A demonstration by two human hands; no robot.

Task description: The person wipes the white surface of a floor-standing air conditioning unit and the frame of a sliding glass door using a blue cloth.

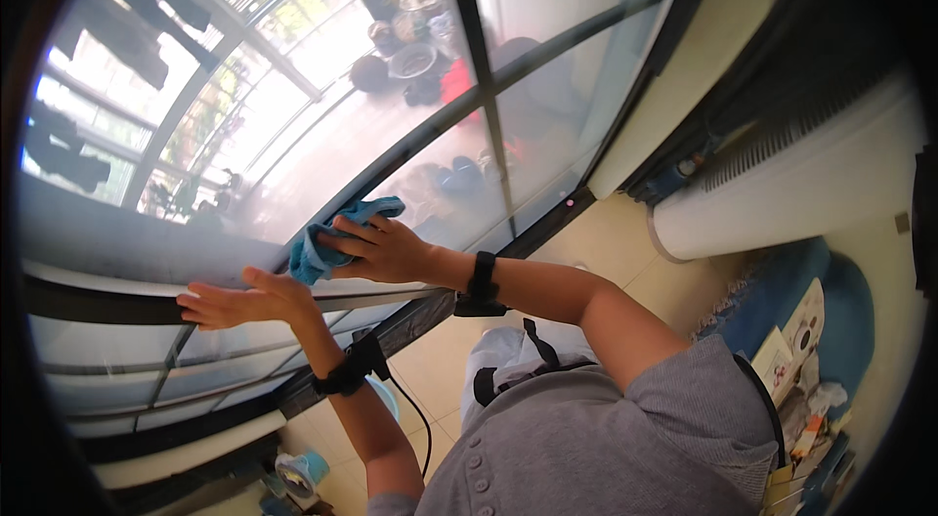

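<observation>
My right hand (385, 251) presses a crumpled blue cloth (311, 256) against a dark crossbar (410, 149) of a framed glass door. Its fingers are bent over the cloth, and part of the cloth hangs out past the fingertips. Lower and to the left, my left hand (245, 302) holds nothing, with its fingers stretched out and somewhat apart. It lies in front of the dark upright edge (110, 302) of a door panel; whether it touches that edge I cannot tell. The glass pane (286, 201) behind the cloth looks hazy.
Through the glass show hanging clothes (132, 25) and a metal basin (412, 60). A white floor-standing appliance (777, 186) and a blue seat (850, 318) with papers are at right. Below my left arm stands a light-blue bin (315, 466) on the tiled floor (432, 377). A black cable (418, 399) hangs from my left wrist strap.
</observation>
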